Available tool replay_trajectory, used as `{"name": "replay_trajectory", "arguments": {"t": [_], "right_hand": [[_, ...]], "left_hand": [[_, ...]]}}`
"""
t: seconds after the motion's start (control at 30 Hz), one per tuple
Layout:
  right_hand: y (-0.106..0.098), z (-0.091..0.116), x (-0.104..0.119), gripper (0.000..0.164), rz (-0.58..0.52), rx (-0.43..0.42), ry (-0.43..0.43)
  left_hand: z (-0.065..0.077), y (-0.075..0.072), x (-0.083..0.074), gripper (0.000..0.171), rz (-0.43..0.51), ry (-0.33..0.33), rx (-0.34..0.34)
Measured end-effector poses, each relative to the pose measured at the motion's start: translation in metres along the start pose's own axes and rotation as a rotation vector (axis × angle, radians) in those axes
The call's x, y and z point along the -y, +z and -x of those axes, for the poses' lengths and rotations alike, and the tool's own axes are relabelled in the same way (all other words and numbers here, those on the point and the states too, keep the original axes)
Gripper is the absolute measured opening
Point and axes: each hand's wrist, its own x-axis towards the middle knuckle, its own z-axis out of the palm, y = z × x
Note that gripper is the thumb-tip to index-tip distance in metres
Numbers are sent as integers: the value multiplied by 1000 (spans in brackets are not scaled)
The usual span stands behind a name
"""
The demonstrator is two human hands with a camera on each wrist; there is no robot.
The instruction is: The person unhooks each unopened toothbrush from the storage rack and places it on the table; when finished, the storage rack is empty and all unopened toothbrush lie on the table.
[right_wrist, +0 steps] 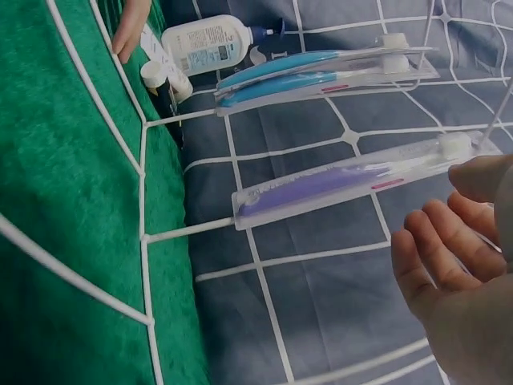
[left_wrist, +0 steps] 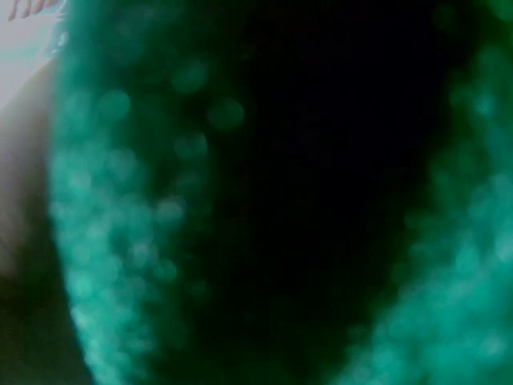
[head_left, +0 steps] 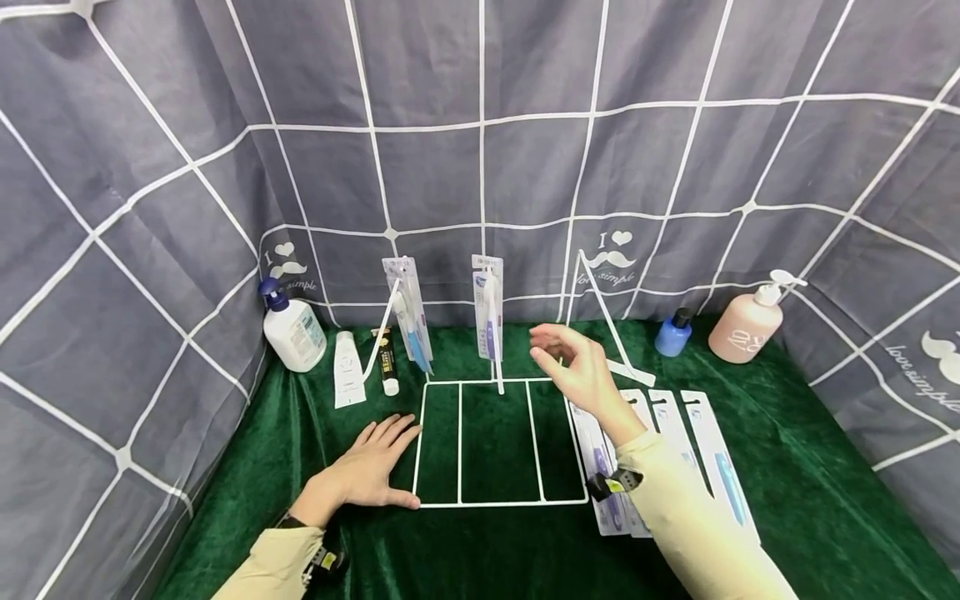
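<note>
Two bare hands, each free of any load, work at a white wire rack (head_left: pixel 498 504) on a worktop (head_left: pixel 495 442) covered in green cloth. The right hand (head_left: pixel 581 371) is raised above the right side of the rack, its fingers loosely curved and directed leftward, the thumb set apart from them, leaving a moderate gap. Its forearm, in a cream sleeve (head_left: pixel 678 517), slants up from the lower right. The left hand (head_left: pixel 371 471) lies palm down at the rack's left edge, fingers spread and straight, thumb at the near left corner of the base.

On the rack, a purple toothbrush (right_wrist: pixel 313 192) in clear packaging hangs from the middle hook, near the right hand; two blue toothbrushes (right_wrist: pixel 280 84), likewise packaged, hang together from the left hook. A third angled arm (head_left: pixel 607 317) rises behind the right hand. Beneath the right forearm and beside it, further toothbrush packs (head_left: pixel 725 475) lie in a row.

Farther out, a white tube (head_left: pixel 348 371), a black tube (head_left: pixel 387 362) and a white pump bottle (head_left: pixel 298 337) occupy the left; a small blue bottle (head_left: pixel 672 335) and a pink pump bottle (head_left: pixel 745 329) stand at right. A grey checked curtain (head_left: pixel 427 175) encloses the worktop.
</note>
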Motion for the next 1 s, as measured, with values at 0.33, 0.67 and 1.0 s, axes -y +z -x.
{"name": "replay_trajectory", "arguments": {"t": [0.33,0.67,1.0], "right_hand": [[20,-28,-16,29,-137,-18,-6],[38,-45,-23,30,-184,-44,10],[52,-50,-23,28,-173,-77,25]], "left_hand": [[1,-1,-1,110,2,21,-24],[1,-2,-1,109,-6,35,-33],[0,0,2,110,3,12,-8]]}}
